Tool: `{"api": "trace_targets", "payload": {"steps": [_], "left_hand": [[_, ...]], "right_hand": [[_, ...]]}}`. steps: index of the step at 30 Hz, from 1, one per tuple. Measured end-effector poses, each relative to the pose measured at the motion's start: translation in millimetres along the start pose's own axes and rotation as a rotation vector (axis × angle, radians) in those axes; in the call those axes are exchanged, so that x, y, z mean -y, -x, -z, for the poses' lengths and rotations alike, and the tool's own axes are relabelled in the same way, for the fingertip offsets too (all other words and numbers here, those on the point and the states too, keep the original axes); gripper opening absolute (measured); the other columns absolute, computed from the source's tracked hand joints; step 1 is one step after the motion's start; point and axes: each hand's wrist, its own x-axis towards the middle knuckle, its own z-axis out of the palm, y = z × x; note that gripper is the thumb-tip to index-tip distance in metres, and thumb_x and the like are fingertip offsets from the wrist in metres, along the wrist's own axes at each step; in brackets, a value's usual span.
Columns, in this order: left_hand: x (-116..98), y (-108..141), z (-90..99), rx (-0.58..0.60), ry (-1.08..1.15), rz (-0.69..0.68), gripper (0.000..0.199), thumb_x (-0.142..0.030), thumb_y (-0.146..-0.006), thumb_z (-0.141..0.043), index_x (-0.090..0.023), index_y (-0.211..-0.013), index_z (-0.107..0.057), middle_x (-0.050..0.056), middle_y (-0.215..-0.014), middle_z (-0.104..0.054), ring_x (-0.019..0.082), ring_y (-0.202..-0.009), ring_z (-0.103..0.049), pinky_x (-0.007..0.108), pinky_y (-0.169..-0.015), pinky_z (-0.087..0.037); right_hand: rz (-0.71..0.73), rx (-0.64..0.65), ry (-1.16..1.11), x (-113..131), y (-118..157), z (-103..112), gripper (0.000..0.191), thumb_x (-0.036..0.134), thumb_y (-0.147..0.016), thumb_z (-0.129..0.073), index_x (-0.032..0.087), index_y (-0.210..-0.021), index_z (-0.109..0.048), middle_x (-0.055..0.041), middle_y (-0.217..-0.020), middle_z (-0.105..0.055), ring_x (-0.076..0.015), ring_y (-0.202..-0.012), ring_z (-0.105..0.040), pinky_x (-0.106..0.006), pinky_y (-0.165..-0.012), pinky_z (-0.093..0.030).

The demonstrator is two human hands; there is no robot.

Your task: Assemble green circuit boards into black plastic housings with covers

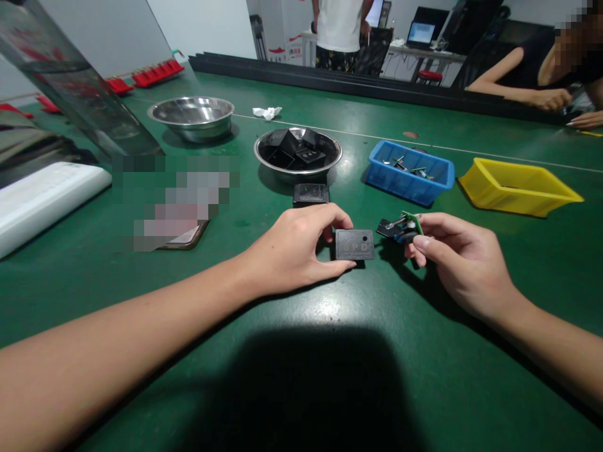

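Note:
My left hand (301,248) grips a small black plastic housing (354,245) by its near and far edges. Raised letters and a small round hole show on its top face. To the right, my right hand (464,257) pinches a small green circuit board (413,221) with black and metal parts that point toward the housing. A gap lies between board and housing. Just beyond my left hand sits another black housing (311,193). Farther back, a steel bowl (258,154) holds several more black housings (287,147).
A blue bin (409,179) with small boards and a yellow bin (522,188) stand at the right. Another steel bowl (191,119), a phone (188,235), a white object (51,201) and a large clear container (75,81) are on the left. A person sits across at the right.

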Motion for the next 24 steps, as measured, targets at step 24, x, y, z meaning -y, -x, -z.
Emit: {"api": "trace_targets", "payload": {"steps": [24], "left_hand": [[1.4, -0.4, -0.3, 0.036, -0.019, -0.072, 0.025, -0.022, -0.08, -0.073, -0.014, -0.104, -0.068, 0.003, -0.095, -0.071, 0.013, -0.079, -0.064, 0.023, -0.073, -0.049]], "right_hand": [[-0.017, -0.011, -0.043, -1.1, -0.2, 0.1, 0.018, 0.027, -0.083, -0.077, 0.023, -0.1, -0.074, -0.0011, -0.08, -0.071, -0.014, -0.064, -0.063, -0.027, -0.058, -0.052]]}}
